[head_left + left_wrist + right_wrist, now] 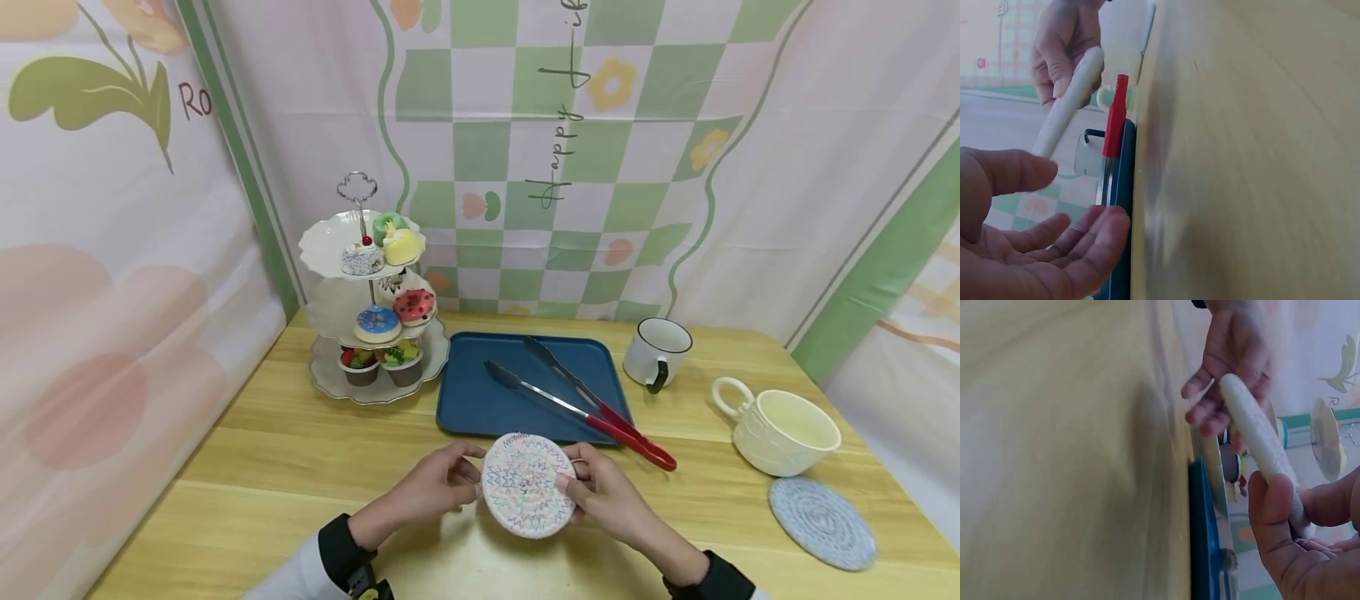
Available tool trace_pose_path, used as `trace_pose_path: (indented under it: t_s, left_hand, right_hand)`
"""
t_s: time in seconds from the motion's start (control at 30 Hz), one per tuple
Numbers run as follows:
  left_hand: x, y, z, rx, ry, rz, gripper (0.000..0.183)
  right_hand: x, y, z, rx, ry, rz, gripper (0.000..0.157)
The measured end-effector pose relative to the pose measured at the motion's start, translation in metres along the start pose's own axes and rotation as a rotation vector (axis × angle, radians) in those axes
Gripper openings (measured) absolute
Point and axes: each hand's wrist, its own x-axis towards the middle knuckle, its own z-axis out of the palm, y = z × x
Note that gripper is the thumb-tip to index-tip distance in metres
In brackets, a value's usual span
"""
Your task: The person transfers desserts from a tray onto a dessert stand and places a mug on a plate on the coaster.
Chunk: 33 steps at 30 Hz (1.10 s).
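Observation:
A round white woven coaster (527, 486) with coloured zigzag lines is held above the table, near its front edge. My right hand (611, 497) pinches its right side, thumb on the face and fingers behind. In the right wrist view the coaster (1257, 428) appears edge-on, gripped between thumb and fingers. On the other side is my left hand (429, 486), its thumb and fingers apart and loosely bent. From the left wrist view, the left hand (1041, 231) has a gap between thumb and fingers; whether its thumb touches the rim, I cannot tell.
Red-handled tongs (577, 408) lie across a blue tray (468, 392) behind the hands. A three-tier stand (330, 367) with toy cakes is at left. To the right are a white enamel mug (645, 354), a cream cup (780, 442) and a grey-blue coaster (822, 523).

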Motion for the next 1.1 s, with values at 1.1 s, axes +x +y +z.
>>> trace_pose_path:
  t_s: [1.1]
  left_hand:
    - [-0.002,-0.002,-0.001,-0.196,0.018,-0.012,0.034]
  right_hand:
    - [0.005,0.012,0.017,-0.272,0.024,-0.237,0.039]
